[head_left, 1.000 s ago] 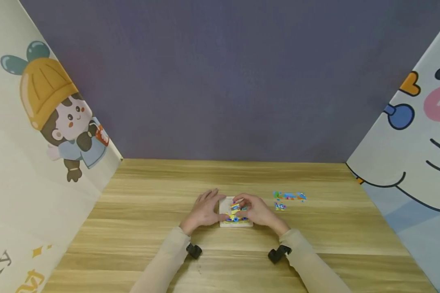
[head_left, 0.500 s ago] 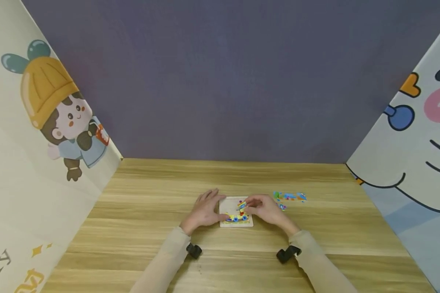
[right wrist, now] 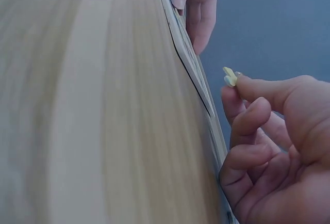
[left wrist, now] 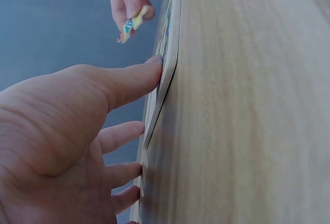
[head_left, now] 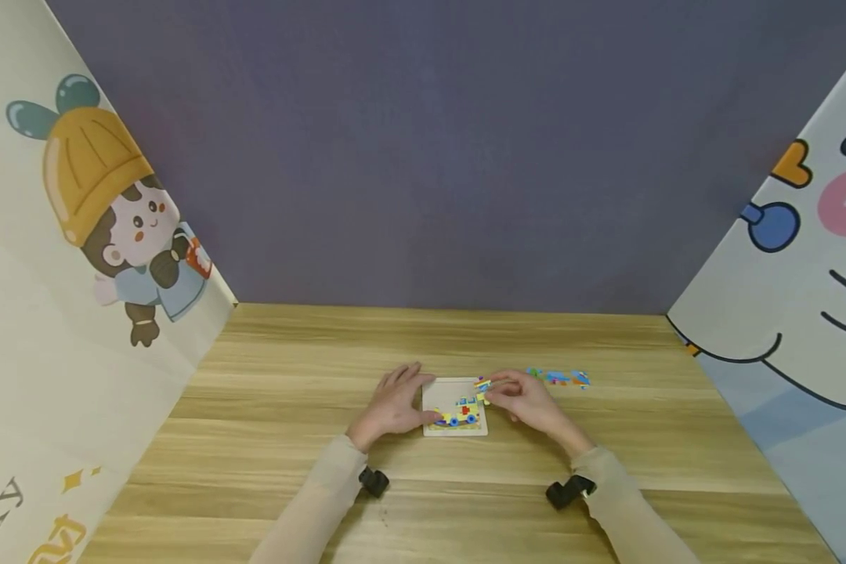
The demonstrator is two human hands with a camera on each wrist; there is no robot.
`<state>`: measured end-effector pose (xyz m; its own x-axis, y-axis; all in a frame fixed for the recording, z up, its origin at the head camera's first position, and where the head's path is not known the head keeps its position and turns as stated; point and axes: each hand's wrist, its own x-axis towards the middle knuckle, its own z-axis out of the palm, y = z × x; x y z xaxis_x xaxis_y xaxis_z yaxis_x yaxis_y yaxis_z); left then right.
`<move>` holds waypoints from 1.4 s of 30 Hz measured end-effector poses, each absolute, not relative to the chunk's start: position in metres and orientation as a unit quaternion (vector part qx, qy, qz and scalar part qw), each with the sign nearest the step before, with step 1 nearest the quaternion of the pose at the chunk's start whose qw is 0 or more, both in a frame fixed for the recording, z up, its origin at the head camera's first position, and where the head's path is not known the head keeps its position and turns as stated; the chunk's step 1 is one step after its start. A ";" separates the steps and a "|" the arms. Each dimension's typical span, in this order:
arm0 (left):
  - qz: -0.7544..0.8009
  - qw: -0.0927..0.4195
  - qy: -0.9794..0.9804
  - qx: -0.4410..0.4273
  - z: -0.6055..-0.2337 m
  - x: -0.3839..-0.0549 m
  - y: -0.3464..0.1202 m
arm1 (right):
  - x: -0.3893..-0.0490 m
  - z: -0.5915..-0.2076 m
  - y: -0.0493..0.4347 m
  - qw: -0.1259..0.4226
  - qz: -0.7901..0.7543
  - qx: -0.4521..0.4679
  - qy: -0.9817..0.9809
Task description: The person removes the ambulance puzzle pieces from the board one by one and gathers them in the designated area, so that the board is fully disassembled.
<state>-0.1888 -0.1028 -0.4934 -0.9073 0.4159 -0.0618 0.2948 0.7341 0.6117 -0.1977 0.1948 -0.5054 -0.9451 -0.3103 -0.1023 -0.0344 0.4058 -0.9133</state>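
A small square puzzle board (head_left: 440, 391) with a pale bare upper part lies on the table. Yellow and blue vehicle puzzle pieces (head_left: 458, 416) fill its lower part. My left hand (head_left: 393, 405) lies at the board's left side, its thumb on the lower left of the board and its other fingers spread by the upper left edge. Just past the right edge, my right hand (head_left: 527, 401) pinches a small puzzle piece (head_left: 482, 387) between thumb and fingers. In the left wrist view that yellow-and-blue piece (left wrist: 135, 21) is held up, away from the board's surface.
Several loose blue, green and orange puzzle pieces (head_left: 558, 378) lie beyond the right hand. Wood-grain tabletop (head_left: 310, 368) surrounds the board. A dark back panel (head_left: 437, 157) and printed side walls (head_left: 818, 313) enclose the table.
My right hand has moved right with the pinched piece, from over the board to just past its right edge. More of the pieces in the board now show. My left hand has stayed put.
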 end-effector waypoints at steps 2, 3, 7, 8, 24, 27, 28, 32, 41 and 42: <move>0.311 0.098 0.926 0.191 -0.494 -0.189 -0.103 | -0.198 -0.505 0.199 0.125 -0.539 -0.104 0.826; 0.312 0.097 0.926 0.190 -0.493 -0.189 -0.103 | -0.198 -0.504 0.200 0.124 -0.541 -0.103 0.825; 0.312 0.097 0.926 0.191 -0.493 -0.189 -0.103 | -0.197 -0.503 0.207 0.123 -0.536 -0.104 0.829; 0.312 0.097 0.926 0.191 -0.493 -0.189 -0.103 | -0.197 -0.503 0.209 0.123 -0.535 -0.103 0.830; 0.304 0.104 0.928 0.192 -0.494 -0.190 -0.103 | -0.195 -0.504 0.238 0.097 -0.526 -0.091 0.840; 0.303 0.101 0.928 0.192 -0.493 -0.190 -0.103 | -0.194 -0.504 0.243 0.091 -0.525 -0.093 0.841; 0.302 0.100 0.928 0.193 -0.493 -0.190 -0.103 | -0.194 -0.504 0.245 0.091 -0.525 -0.095 0.841; 0.300 0.097 0.929 0.194 -0.494 -0.190 -0.104 | -0.193 -0.504 0.253 0.097 -0.528 -0.102 0.837; 0.302 0.098 0.929 0.191 -0.497 -0.189 -0.104 | -0.191 -0.502 0.269 0.103 -0.540 -0.067 0.833; 0.302 0.098 0.929 0.190 -0.497 -0.190 -0.104 | -0.191 -0.502 0.272 0.102 -0.538 -0.066 0.834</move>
